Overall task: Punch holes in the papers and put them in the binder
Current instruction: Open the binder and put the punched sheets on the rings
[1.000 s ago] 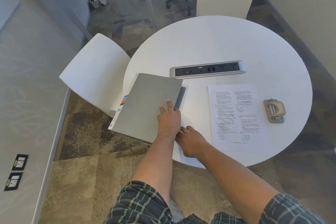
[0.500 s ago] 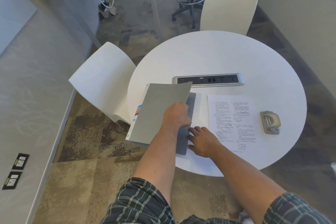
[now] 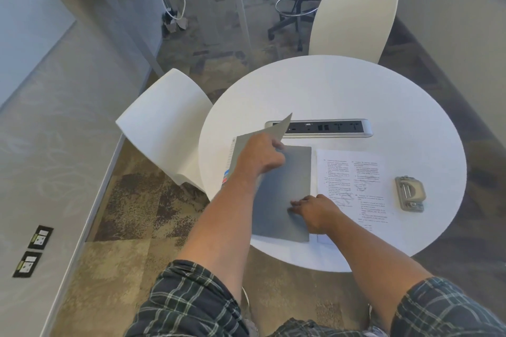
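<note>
Left hand (image 3: 264,157) pinches binder (image 3: 284,194) cover at free edge, lifted. Right hand (image 3: 315,209), fingers flat, presses lower panel on table (image 3: 342,85). We judge cover thin, bendy, light. Paper (image 3: 353,180) beside binder; punch (image 3: 410,193) further right.

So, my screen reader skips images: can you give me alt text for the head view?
A person's left hand lifts the grey binder cover open on a round white table while the right hand presses on the inner grey page. A printed sheet and a hole punch lie to the right.
</note>
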Tool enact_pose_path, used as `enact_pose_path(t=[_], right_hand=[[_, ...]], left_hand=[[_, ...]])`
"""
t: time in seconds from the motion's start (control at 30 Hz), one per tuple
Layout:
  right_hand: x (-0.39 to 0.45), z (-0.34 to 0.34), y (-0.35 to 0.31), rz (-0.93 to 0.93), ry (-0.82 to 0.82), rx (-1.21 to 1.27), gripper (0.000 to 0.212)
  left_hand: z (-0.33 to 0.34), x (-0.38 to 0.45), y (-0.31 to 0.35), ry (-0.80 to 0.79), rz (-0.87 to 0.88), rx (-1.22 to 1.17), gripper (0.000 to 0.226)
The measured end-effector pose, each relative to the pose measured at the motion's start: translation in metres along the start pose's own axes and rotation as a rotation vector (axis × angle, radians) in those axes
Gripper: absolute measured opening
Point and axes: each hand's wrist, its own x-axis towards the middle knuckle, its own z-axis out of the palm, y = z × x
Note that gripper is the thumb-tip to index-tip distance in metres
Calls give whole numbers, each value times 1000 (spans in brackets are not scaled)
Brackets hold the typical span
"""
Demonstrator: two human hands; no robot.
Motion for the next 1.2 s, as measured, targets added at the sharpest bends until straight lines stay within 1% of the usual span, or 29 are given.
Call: enact_pose_path(t=[0.07,0.17,0.23,0.33,0.43,0.5,0.63,0.77,0.9,1.0,1.07,1.13,1.2], right_hand=[[0,-3,-3,56,19,-8,58],[2,-5,-10,122,53,-24,62],[6,-7,-14,168,54,-27,63],[13,-10,-21,222,69,-24,61],[18,-9,-29,246,78,-41,68],[21,-5,-34,254,81,-66,72],[22,2,-37,247,137,-141,70],[21,1,-37,247,161,-157,66],[18,0,-34,244,140,-146,61],[19,4,-32,270,91,-102,44],[20,4,-30,307,57,-57,34],[21,2,-30,329,36,-16,31],[22,0,-30,329,25,-3,30]], left_hand=[[-16,5,-11,44,-17,-41,43],[-43,12,-30,146,-23,-45,32],[-63,14,-42,262,-39,13,25],[-92,13,-56,421,-124,159,21],[-111,9,-77,488,-240,307,27],[-116,5,-95,520,-292,349,25],[-109,-1,-130,550,-290,362,27],[-102,0,-159,548,-277,426,32],[-102,7,-189,472,-358,513,50],[-99,11,-214,383,-423,525,59],[-93,12,-224,303,-481,591,57],[-83,14,-230,240,-513,670,49],[-65,14,-229,161,-527,637,49]])
